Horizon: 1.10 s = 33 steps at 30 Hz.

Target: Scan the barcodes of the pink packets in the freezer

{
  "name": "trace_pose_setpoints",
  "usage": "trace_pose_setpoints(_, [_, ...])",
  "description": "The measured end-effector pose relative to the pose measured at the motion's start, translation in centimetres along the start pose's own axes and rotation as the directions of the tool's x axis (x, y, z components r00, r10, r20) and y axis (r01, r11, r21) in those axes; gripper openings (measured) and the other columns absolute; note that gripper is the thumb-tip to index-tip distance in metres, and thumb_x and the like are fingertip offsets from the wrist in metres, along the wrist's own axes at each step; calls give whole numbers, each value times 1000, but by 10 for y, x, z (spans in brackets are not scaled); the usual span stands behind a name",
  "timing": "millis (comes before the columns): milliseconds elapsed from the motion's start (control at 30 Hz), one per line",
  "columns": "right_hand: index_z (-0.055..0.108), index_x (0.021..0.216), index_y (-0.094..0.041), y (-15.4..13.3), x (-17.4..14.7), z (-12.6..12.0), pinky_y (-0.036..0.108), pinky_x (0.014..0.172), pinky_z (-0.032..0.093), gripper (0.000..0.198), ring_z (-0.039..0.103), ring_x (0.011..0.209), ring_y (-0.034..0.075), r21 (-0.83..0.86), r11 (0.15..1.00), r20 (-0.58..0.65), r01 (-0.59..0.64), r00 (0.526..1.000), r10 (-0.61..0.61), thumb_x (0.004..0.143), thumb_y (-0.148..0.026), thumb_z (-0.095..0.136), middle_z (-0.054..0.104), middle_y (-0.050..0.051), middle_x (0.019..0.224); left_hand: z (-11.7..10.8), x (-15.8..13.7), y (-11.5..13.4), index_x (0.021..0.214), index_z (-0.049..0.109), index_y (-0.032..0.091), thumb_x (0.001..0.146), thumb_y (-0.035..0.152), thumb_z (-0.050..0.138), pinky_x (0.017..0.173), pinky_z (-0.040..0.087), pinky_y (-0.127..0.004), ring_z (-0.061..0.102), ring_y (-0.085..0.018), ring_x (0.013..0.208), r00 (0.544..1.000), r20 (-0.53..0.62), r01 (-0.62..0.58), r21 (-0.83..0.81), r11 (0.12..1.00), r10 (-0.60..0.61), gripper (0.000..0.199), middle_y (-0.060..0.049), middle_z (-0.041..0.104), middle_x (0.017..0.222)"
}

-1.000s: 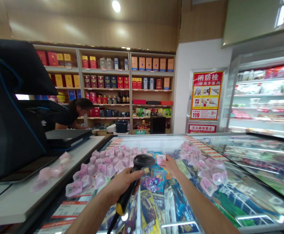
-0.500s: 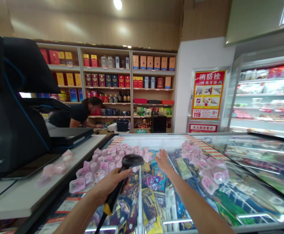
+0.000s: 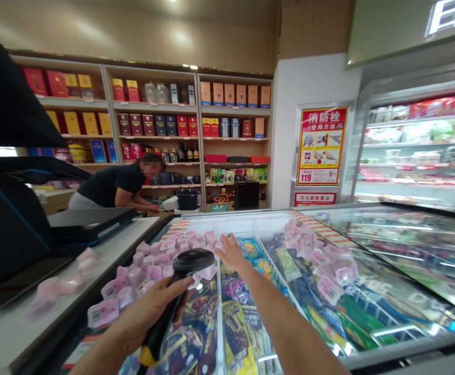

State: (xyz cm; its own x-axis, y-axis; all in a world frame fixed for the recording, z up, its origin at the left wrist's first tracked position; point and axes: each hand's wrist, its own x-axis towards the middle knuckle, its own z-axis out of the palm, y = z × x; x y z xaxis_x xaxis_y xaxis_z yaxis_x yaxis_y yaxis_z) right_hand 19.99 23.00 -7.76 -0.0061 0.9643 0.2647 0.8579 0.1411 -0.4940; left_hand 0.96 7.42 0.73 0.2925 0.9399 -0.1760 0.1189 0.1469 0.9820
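A black barcode scanner (image 3: 172, 297) with a yellow part near its lower end is gripped in my left hand (image 3: 155, 307). Its head stands over the glass, tilted forward. My right hand (image 3: 231, 252) reaches across the freezer with its fingers stretched out, at the right end of a group of small pink plastic tubs (image 3: 135, 276). The fingertips are beside or touching the end tubs; I cannot tell which. Several tubs carry barcode labels. Another pile of pink tubs (image 3: 331, 265) lies to the right on the freezer's glass top (image 3: 309, 333).
Packaged ice creams (image 3: 235, 333) show beneath the glass. At left are a counter (image 3: 27, 333) with more pink tubs (image 3: 61, 284) and a black checkout machine (image 3: 4, 219). A person (image 3: 112, 182) leans over behind, before shelves of boxes (image 3: 157, 125).
My right hand has moved left, from bare glass to the right end of the pink tubs. The view has shifted slightly right. The scanner stays in my left hand.
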Motion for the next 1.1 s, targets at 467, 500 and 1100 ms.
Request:
trace_pose_setpoints(467, [53,104,-15,140,-190,-158,36,81,34,39,48,94,24,-423,860,-300,-284,940,163,70,-33,48,55,11,97,55,1,8,56,48,15,64,46,55,45,33,-19,40,-7,43,971,238,-15,22,1000,9,32,4,48,47])
trace_pose_setpoints(500, [52,105,-15,147,-198,-156,34,78,36,40,50,91,23,-414,863,-293,-291,940,176,70,-33,48,54,11,98,57,-2,8,56,48,15,63,45,56,45,33,-19,40,-7,43,971,237,-9,23,1000,3,32,4,48,47])
trace_pose_setpoints(1100, [59,92,-14,78,-103,-85,26,54,43,41,56,62,16,651,759,-236,-11,947,216,65,-43,49,65,5,79,45,-27,19,67,50,14,64,42,57,44,33,-19,42,-5,42,979,200,-40,-19,999,43,29,4,51,53])
